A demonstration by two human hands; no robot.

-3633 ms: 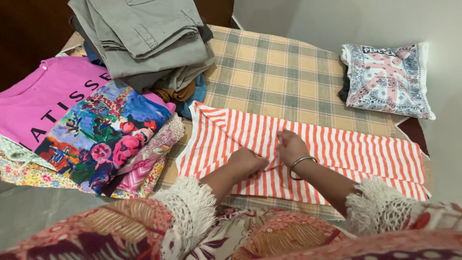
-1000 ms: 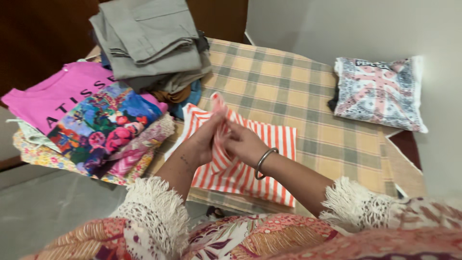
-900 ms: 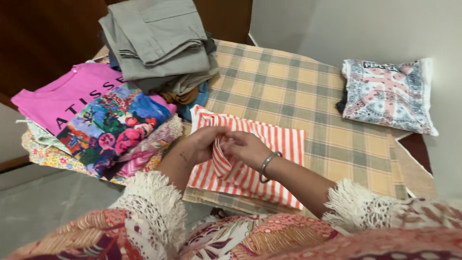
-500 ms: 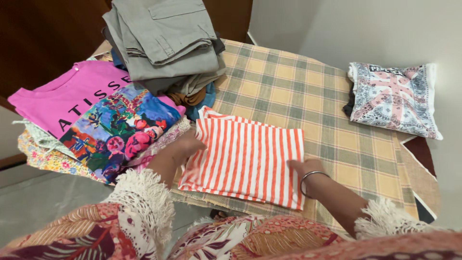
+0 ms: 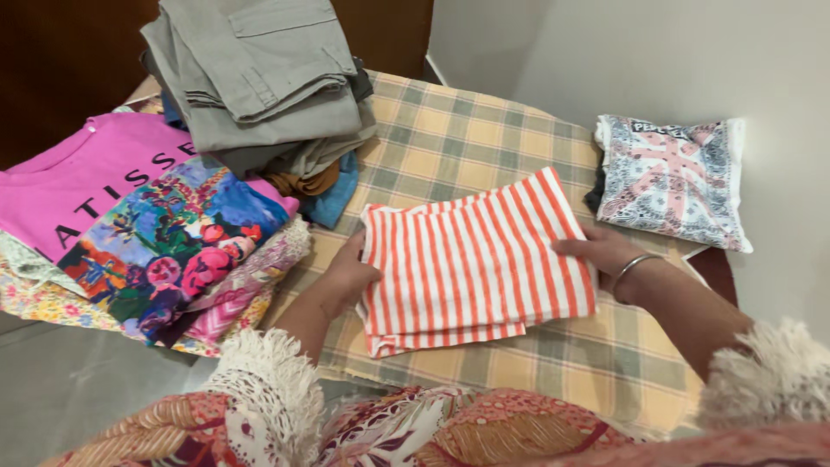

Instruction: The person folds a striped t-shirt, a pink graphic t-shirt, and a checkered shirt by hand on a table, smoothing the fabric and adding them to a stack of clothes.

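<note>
Left hand (image 5: 350,275) at nine o'clock and right hand (image 5: 601,252) at three o'clock, set apart, clasp opposite edges of the folded striped top (image 5: 475,259), keeping its layers together.

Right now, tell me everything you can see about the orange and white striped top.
The striped top is soft knit-looking cloth in orange and white stripes, folded into a flat, layered rectangle, turned slightly askew. Its stacked edges show along the near side. It lies on the checked cloth that covers the table. The left hand holds its left edge and the right hand its right edge, one on each side.
</note>
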